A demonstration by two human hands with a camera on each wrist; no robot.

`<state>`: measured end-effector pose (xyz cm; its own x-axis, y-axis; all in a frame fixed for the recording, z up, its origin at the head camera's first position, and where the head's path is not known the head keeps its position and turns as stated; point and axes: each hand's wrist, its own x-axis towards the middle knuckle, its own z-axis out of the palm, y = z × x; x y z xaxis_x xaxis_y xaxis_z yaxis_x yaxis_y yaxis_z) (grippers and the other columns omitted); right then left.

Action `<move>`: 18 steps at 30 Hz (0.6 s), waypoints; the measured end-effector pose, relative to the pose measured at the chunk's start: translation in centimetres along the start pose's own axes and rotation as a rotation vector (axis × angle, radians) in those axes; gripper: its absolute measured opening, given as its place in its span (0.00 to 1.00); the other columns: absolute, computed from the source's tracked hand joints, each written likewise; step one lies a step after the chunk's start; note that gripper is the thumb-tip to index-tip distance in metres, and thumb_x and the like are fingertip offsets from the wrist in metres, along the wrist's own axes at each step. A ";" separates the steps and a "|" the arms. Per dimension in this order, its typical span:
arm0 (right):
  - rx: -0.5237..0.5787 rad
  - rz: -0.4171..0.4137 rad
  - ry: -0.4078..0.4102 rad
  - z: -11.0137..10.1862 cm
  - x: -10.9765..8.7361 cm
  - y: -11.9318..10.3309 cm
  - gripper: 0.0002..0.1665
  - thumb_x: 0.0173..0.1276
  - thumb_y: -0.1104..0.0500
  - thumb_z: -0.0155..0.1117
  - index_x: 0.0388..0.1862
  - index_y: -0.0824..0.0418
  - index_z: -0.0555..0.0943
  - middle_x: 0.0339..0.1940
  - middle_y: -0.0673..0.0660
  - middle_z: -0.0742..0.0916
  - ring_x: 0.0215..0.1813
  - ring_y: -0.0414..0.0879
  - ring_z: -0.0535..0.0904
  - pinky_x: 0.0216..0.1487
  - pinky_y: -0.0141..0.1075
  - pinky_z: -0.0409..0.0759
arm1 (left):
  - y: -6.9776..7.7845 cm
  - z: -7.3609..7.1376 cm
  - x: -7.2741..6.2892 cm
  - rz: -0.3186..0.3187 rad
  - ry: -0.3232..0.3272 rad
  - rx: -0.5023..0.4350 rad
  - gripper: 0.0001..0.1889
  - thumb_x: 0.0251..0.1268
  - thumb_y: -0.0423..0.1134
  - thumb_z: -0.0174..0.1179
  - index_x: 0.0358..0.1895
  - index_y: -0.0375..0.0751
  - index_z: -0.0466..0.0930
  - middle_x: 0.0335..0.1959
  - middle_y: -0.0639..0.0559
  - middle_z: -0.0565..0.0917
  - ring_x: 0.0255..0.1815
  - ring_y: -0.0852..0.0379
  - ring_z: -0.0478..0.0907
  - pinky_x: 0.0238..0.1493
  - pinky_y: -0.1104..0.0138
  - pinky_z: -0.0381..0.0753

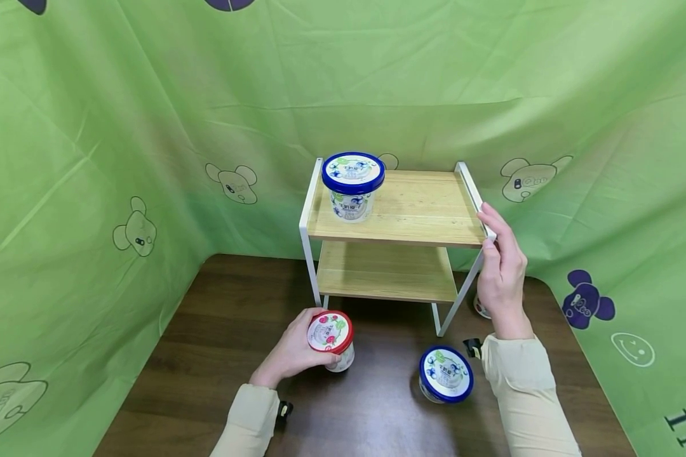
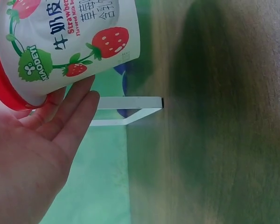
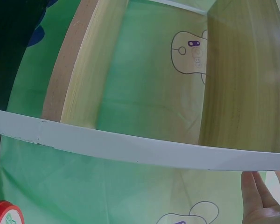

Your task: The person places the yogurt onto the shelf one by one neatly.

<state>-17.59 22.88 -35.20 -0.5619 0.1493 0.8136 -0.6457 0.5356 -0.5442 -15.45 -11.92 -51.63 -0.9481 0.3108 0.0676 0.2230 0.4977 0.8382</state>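
My left hand [image 1: 294, 349] grips a red-lidded tub [image 1: 345, 360] with strawberries printed on its side, close over the table in front of the shelf's left leg. In the left wrist view, fingers curl around the tub [image 2: 79, 39] near its lid. My right hand [image 1: 504, 279] touches the front right corner of a two-tier shelf [image 1: 423, 206], its fingers along the outside of the white side rail [image 3: 144, 151]. On the top board, at the left, stands a blue-lidded tub [image 1: 351, 206]. Another blue-lidded tub [image 1: 446, 374] sits on the table near my right forearm.
Partly hidden behind my right wrist is another tub [image 1: 481, 308]; its red lid [image 3: 7, 214] shows in the right wrist view. The lower wooden board [image 1: 389, 270] lies beneath the top one. Green patterned cloth [image 1: 251, 127] surrounds the dark brown table [image 1: 206, 381].
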 end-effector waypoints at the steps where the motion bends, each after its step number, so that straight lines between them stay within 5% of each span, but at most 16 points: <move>1: 0.000 -0.001 0.000 0.0 0.0 0.0 0.24 0.71 0.71 0.44 0.62 0.74 0.77 0.68 0.66 0.79 0.72 0.57 0.70 0.73 0.36 0.65 | 0.0 0.0 0.0 0.000 0.002 0.002 0.48 0.38 0.55 0.81 0.67 0.48 0.68 0.55 0.60 0.76 0.54 0.57 0.72 0.52 0.56 0.79; 18: 0.007 -0.005 -0.011 0.0 0.0 0.0 0.23 0.72 0.71 0.45 0.62 0.75 0.77 0.68 0.66 0.78 0.73 0.58 0.70 0.73 0.38 0.65 | 0.5 0.1 0.1 0.058 0.068 -0.034 0.48 0.35 0.58 0.84 0.65 0.50 0.70 0.51 0.64 0.76 0.51 0.60 0.74 0.50 0.58 0.82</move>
<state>-17.59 22.94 -35.21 -0.5642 0.1379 0.8140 -0.6518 0.5307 -0.5417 -15.39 -11.55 -51.23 -0.9472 0.2821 0.1528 0.2717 0.4522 0.8495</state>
